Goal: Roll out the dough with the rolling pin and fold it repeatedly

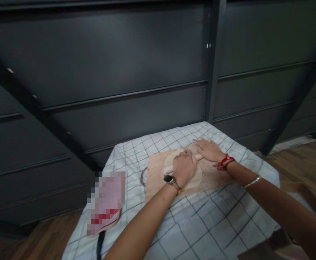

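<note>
A rolled-out sheet of dough [197,178] lies on a wooden board [154,180]. Across it runs a pale rolling pin [168,169], partly covered by both hands. My left hand [185,167], with a dark watch at the wrist, is curled over the pin's middle and left part. Towards the pin's right end, my right hand [209,150] presses down with its palm, fingers stretched out past the pin. A red bracelet circles the right wrist.
The board rests on a table with a white checked cloth [201,227]. A pixelated pinkish item [107,202] with a dark strap lies at the left. Behind the table stands a dark metal panel wall [133,72]. A curved metal piece [143,177] shows beside the board.
</note>
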`<action>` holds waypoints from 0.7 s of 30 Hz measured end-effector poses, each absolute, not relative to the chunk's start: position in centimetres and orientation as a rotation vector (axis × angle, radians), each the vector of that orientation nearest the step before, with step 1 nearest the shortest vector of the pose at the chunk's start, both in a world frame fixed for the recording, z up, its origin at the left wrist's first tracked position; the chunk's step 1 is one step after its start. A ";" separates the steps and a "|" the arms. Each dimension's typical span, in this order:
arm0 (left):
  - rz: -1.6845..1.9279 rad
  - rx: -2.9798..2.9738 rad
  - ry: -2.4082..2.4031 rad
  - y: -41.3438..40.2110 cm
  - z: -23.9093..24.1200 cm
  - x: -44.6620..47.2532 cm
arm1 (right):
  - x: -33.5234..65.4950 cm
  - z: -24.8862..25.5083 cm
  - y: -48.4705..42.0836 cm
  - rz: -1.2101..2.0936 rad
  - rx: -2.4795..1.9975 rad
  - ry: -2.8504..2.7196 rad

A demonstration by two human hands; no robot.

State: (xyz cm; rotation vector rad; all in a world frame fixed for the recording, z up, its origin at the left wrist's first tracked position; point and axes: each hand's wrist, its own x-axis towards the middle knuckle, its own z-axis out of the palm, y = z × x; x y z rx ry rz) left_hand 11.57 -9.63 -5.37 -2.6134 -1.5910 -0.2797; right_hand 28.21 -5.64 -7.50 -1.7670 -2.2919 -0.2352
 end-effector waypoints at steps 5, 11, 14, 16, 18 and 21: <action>-0.400 -2.589 -1.402 -12.9 -6.5 11.3 | 28.9 -8.6 -9.9 -0.285 -1.659 -2.268; -0.345 -2.743 -1.254 -14.2 -6.1 8.0 | 29.7 -9.5 -13.7 -0.505 -1.495 -2.295; -0.322 -2.747 -1.312 -14.4 -6.3 5.0 | 29.8 -9.3 -15.2 -0.519 -1.404 -2.369; -0.334 -2.724 -1.373 -14.6 -6.8 3.2 | 29.6 -9.0 -15.9 -0.506 -1.372 -2.413; -0.350 -2.702 -1.438 -14.7 -7.2 1.7 | 29.1 -8.5 -16.5 -0.511 -1.379 -2.431; -0.351 -2.654 -1.566 -14.4 -7.0 0.3 | 27.6 -7.6 -16.8 -0.517 -1.406 -2.428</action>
